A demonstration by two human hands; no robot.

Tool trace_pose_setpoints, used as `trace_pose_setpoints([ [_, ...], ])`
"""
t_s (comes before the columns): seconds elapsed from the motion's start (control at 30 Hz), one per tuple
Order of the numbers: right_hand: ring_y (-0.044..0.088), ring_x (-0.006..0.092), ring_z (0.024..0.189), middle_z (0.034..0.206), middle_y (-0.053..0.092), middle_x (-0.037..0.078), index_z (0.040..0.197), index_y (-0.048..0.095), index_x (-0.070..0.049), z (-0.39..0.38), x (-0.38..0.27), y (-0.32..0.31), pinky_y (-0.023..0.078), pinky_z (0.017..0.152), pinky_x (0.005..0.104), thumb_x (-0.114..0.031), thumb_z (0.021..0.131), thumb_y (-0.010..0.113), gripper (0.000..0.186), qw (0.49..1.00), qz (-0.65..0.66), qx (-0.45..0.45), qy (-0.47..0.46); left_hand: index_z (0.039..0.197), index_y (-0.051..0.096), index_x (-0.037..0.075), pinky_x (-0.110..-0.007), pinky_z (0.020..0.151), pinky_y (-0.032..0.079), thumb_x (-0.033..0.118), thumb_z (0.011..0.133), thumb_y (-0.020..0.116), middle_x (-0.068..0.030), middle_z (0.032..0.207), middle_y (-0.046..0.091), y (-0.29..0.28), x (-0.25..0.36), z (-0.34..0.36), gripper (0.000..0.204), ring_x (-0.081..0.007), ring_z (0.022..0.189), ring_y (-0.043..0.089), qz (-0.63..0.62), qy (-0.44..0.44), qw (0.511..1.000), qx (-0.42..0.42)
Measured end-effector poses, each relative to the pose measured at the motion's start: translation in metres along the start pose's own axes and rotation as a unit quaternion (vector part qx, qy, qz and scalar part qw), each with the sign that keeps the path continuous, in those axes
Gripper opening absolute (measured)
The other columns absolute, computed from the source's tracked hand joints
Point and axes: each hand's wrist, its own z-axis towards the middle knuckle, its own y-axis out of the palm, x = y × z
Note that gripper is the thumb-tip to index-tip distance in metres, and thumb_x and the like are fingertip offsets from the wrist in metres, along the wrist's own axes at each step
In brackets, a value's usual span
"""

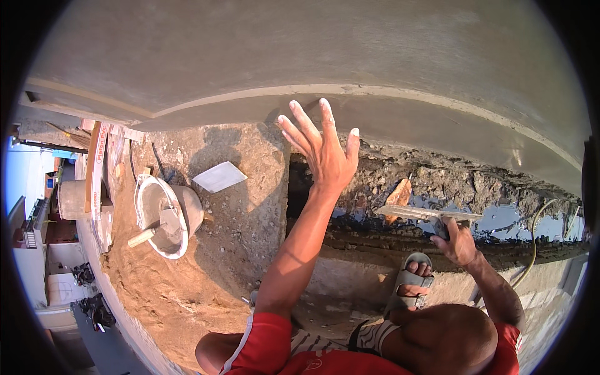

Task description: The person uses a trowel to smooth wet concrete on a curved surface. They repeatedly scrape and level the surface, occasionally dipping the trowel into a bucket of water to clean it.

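My left hand (328,156) reaches forward with its fingers spread and nothing in it. Its fingertips overlap the lower part of the grey plastered wall (300,50); whether they touch it I cannot tell. To the right, my right hand (461,245) is wrapped round the handle of a plastering trowel (406,212), its long blade seen nearly edge-on above the muddy ditch. Just behind the blade shows a brown dried leaf-like piece (400,192). A pale ledge (350,90) runs along the wall ahead of both hands.
A mortar-smeared bucket (192,211) lies tilted on sandy ground at left, with a wooden-handled trowel (142,237) in it. Nearby rests a white sheet (220,177). The ditch holds dark water (500,220); a yellowish hose (534,240) crosses it. My sandalled foot (412,281) stands by its near edge.
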Motion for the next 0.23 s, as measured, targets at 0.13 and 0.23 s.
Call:
trace_pose_setpoints([
  [0.13,0.068,0.0464,0.071,0.082,0.069,0.024,0.134,0.041,0.000,-0.0023,0.0060,0.0005,0.055,0.060,0.0519,-0.027,0.088,0.076,0.065,1.000,-0.005,0.004,-0.007,0.161,0.026,0.009,-0.077,0.110,0.000,0.047,0.096,0.058,-0.0350,0.164,-0.005,0.0021,0.0020,0.0011,0.082,-0.0593,0.148,-0.013,-0.004,0.000,1.000,0.010],
  [0.23,0.069,0.0460,0.073,0.085,0.070,0.023,0.136,0.040,-0.001,-0.0040,0.0108,0.0035,0.057,0.065,0.0515,-0.030,0.087,0.078,0.069,1.000,-0.007,0.013,-0.005,0.161,0.025,0.011,-0.077,0.111,0.000,0.049,0.096,0.058,-0.0349,0.164,-0.005,0.0044,0.0021,0.0005,0.082,-0.0595,0.148,-0.012,-0.001,-0.003,1.000,0.012],
])
